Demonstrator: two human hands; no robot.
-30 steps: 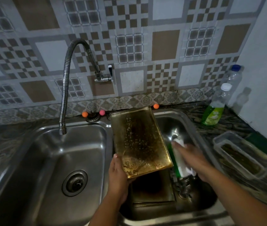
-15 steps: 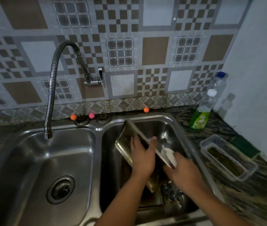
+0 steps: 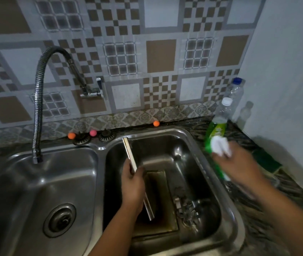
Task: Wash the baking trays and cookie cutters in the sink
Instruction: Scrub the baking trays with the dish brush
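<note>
In the right basin point(image 3: 193, 145) of the sink, my left hand point(image 3: 132, 185) grips a metal baking tray point(image 3: 128, 151) by its rim, and the tray stands on edge, seen edge-on. Under it a second tray point(image 3: 159, 196) lies flat on the basin floor. Several metal cookie cutters point(image 3: 185, 207) lie beside that tray, to its right. My right hand point(image 3: 239, 169) is over the counter at the basin's right rim. It grips a green and white item point(image 3: 218, 147), too blurred to identify.
A flexible faucet point(image 3: 38, 108) hangs over the left basin point(image 3: 36, 191) with its drain point(image 3: 60, 220). A soap bottle with green liquid point(image 3: 217, 126) and a clear bottle point(image 3: 236, 93) stand at the back right. A green sponge point(image 3: 266, 160) lies on the counter.
The tray went from raised and facing me down into the right basin, turned on edge. My right hand moved right, out of the basin and over the counter, with the green and white item.
</note>
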